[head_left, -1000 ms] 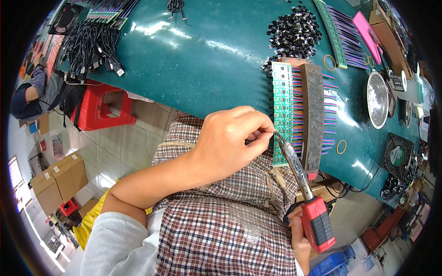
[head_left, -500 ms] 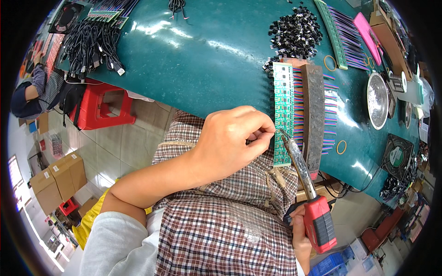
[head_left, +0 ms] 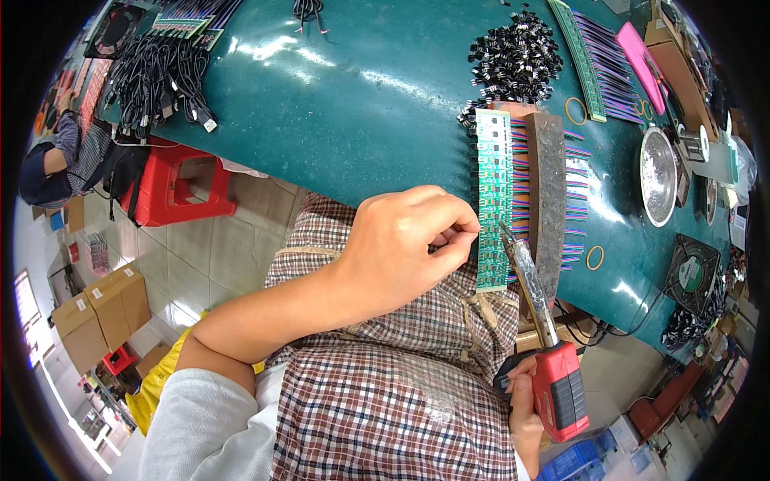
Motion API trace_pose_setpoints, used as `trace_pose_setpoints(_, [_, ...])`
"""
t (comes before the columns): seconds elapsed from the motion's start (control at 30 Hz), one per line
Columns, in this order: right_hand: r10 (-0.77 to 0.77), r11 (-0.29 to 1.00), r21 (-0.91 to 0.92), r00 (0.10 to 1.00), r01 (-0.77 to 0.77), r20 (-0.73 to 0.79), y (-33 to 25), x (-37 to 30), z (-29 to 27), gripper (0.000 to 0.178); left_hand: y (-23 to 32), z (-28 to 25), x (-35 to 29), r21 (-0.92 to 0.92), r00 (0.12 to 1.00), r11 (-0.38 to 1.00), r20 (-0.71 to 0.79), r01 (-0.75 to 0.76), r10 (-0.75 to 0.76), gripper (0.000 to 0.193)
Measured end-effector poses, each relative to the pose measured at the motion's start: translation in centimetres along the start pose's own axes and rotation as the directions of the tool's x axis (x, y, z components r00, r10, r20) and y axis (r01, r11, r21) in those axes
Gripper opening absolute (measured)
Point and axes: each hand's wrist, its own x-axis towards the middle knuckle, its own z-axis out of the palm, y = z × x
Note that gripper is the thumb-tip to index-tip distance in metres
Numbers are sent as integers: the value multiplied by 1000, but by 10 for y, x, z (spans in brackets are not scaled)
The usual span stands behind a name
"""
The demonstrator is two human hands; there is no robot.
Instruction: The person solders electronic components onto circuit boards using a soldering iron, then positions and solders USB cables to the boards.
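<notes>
A narrow green circuit board [head_left: 494, 172] lies lengthwise at the table's near edge, with a row of small parts on it. Thin coloured wires [head_left: 575, 200] run from its right side beneath a dark heavy bar [head_left: 545, 184]. My left hand [head_left: 413, 236] is closed in a pinch at the board's left edge; what sits between the fingertips is too small to make out. In my right hand [head_left: 525, 405], low on the right, is a soldering iron [head_left: 560, 389] with a red and black handle. Its tip points up at the board's right side, by the wire ends.
Behind the board lies a pile of small black connectors [head_left: 517, 52]. Another board with wires [head_left: 581, 64], a metal bowl [head_left: 658, 176] and a fan [head_left: 692, 272] are on the right. Black cables [head_left: 160, 80] are heaped at the far left, above a red stool [head_left: 180, 184].
The soldering iron's tip has shifted a little to the right across the board, toward its right edge. My left hand has stayed in place.
</notes>
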Motion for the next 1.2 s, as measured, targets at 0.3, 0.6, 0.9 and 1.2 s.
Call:
trace_pose_setpoints(0.3, [-32,999,25,999,32,-12,3,4,5,15,2,-2,-1,8,1000,1000,5,14,-14,12])
trace_pose_setpoints(0.6, [-52,999,1,999,52,5,11,6,9,22,2,-6,4,-18,998,998,-39,52,-52,12])
trace_pose_setpoints(0.9, [-67,998,-16,998,67,1,9,10,13,24,-1,-6,9,11,995,1000,-98,23,-22,11])
trace_pose_setpoints(1.2, [-62,998,-32,998,62,-3,7,11,15,19,-1,-6,10,25,996,1000,-85,13,-11,10])
